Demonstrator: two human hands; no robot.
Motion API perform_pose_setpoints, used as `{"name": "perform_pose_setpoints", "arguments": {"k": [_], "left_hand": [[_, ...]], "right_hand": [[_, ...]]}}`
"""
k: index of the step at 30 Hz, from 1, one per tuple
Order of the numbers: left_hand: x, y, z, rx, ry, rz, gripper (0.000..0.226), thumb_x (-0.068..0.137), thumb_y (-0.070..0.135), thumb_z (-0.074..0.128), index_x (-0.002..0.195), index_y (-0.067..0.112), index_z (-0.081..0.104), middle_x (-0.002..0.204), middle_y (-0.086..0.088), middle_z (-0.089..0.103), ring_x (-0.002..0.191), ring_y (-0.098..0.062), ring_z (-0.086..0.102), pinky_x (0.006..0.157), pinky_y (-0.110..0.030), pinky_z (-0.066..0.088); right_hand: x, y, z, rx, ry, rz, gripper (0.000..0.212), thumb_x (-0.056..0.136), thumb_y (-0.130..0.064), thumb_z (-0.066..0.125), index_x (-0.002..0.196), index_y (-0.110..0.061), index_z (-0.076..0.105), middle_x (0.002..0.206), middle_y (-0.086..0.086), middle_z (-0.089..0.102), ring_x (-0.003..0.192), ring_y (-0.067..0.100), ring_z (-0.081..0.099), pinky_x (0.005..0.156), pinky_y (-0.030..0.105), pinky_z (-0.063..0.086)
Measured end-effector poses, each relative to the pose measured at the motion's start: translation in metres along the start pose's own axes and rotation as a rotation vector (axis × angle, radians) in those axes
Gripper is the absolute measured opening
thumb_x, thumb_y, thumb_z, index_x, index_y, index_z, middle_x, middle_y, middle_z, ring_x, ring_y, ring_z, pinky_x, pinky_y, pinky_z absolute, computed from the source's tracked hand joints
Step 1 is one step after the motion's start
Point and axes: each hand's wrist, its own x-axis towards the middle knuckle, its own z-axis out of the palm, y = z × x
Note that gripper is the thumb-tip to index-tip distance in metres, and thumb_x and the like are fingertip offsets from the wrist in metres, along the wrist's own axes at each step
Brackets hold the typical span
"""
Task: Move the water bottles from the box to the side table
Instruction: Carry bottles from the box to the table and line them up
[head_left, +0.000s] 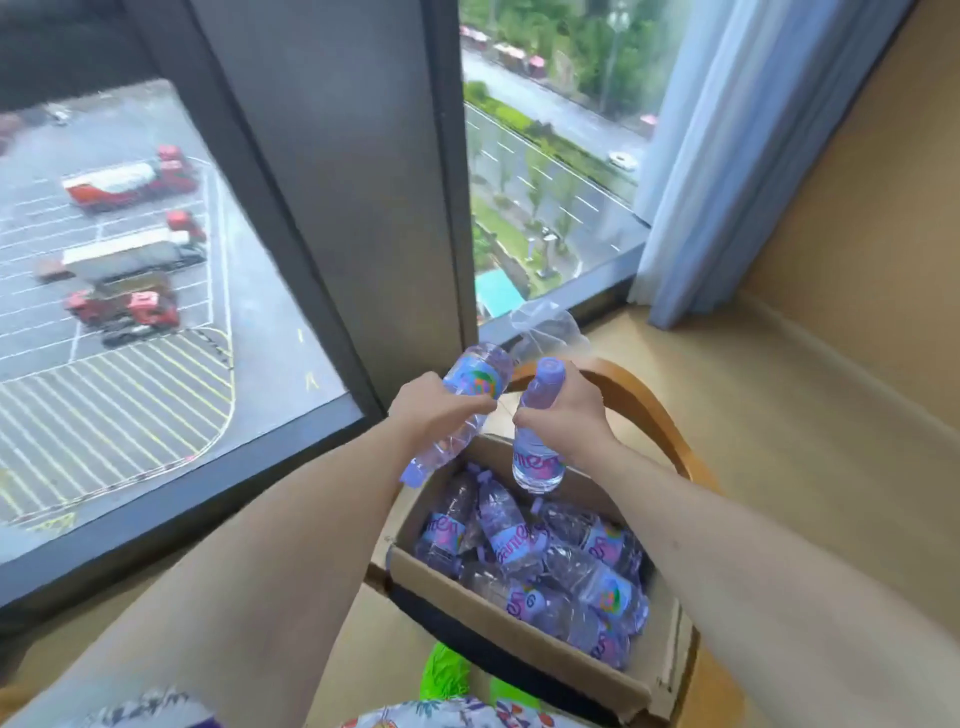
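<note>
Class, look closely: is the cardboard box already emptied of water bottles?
No, many bottles lie in the box.

2 purple-capped bottles (537, 447) aloft over box (519, 644) of perhaps 8 more.

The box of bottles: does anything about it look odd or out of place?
Yes: the cardboard box sits on a wooden chair, and its bottles lie jumbled at all angles. The left hand holds its bottle cap downward; loose clear plastic lies behind.
</note>
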Motion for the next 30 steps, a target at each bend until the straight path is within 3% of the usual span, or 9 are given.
{"name": "perform_pose_setpoints", "arguments": {"k": [2,5,9,12,16,20,23,27,30], "left_hand": [[-0.016,-0.004,-0.023,-0.12,0.093,-0.034,0.079,0.042,0.08,0.081,0.087,0.016,0.07,0.066,0.003,0.074,0.058,-0.011,0.071,0.049,-0.023,0.049],[-0.046,-0.019,-0.056,-0.298,0.263,-0.072,0.081,0.038,0.074,0.081,0.095,0.019,0.065,0.067,0.005,0.072,0.047,0.002,0.065,0.035,-0.017,0.043],[-0.091,-0.055,-0.102,-0.442,0.466,-0.134,0.078,0.038,0.061,0.089,0.099,0.024,0.055,0.097,-0.001,0.071,0.079,-0.015,0.074,0.068,-0.041,0.064],[-0.13,-0.093,-0.133,-0.563,0.585,-0.192,0.081,0.039,0.047,0.092,0.104,0.023,0.051,0.105,-0.006,0.071,0.088,-0.026,0.076,0.069,-0.052,0.065],[-0.198,-0.152,-0.165,-0.557,0.769,-0.275,0.074,0.049,0.045,0.09,0.108,0.023,0.051,0.106,-0.005,0.068,0.09,-0.027,0.074,0.068,-0.049,0.065],[-0.281,-0.216,-0.183,-0.547,0.974,-0.342,0.065,0.059,0.047,0.09,0.109,0.025,0.056,0.103,-0.003,0.07,0.092,-0.025,0.071,0.076,-0.047,0.064],[-0.355,-0.263,-0.19,-0.56,1.115,-0.392,0.055,0.061,0.047,0.091,0.099,0.03,0.056,0.101,0.0,0.07,0.09,-0.02,0.068,0.082,-0.038,0.058],[-0.472,-0.32,-0.19,-0.582,1.251,-0.49,0.072,0.047,0.055,0.085,0.108,0.026,0.06,0.103,0.001,0.071,0.092,-0.02,0.067,0.086,-0.039,0.058],[-0.561,-0.363,-0.181,-0.605,1.342,-0.548,0.067,0.045,0.054,0.083,0.104,0.029,0.062,0.102,0.003,0.072,0.09,-0.022,0.07,0.085,-0.041,0.059]], "right_hand": [[0.002,-0.026,0.004,0.042,-0.029,-0.093,0.046,0.062,-0.028,0.088,0.095,-0.024,0.057,0.086,-0.008,0.066,0.082,0.013,0.065,0.07,0.027,0.05],[-0.006,-0.065,0.023,0.073,-0.073,-0.24,0.044,0.068,-0.042,0.089,0.093,-0.028,0.055,0.082,-0.012,0.066,0.079,0.004,0.063,0.069,0.023,0.047],[-0.038,-0.117,0.064,0.084,-0.176,-0.407,0.042,0.073,-0.045,0.085,0.097,-0.023,0.058,0.079,-0.012,0.066,0.075,0.004,0.062,0.063,0.016,0.042],[-0.072,-0.152,0.096,0.132,-0.303,-0.474,0.035,0.073,-0.033,0.085,0.093,-0.024,0.058,0.077,-0.013,0.066,0.074,0.0,0.062,0.063,0.016,0.042],[-0.131,-0.193,0.144,0.124,-0.486,-0.579,0.031,0.074,-0.024,0.084,0.089,-0.028,0.057,0.083,-0.006,0.069,0.078,0.011,0.067,0.071,0.03,0.055],[-0.212,-0.225,0.194,0.133,-0.632,-0.686,0.032,0.072,-0.019,0.084,0.096,-0.022,0.063,0.085,-0.002,0.072,0.082,0.017,0.07,0.081,0.038,0.058],[-0.286,-0.239,0.229,0.143,-0.729,-0.743,0.032,0.071,-0.022,0.086,0.095,-0.018,0.064,0.087,0.001,0.072,0.084,0.021,0.07,0.083,0.044,0.059],[-0.401,-0.253,0.265,0.161,-0.847,-0.815,0.031,0.069,-0.029,0.085,0.091,-0.023,0.064,0.082,-0.004,0.07,0.078,0.014,0.068,0.075,0.037,0.057],[-0.494,-0.259,0.286,0.215,-0.963,-0.861,0.028,0.066,-0.029,0.082,0.085,-0.026,0.06,0.073,-0.012,0.067,0.064,-0.003,0.061,0.063,0.026,0.048]]}}
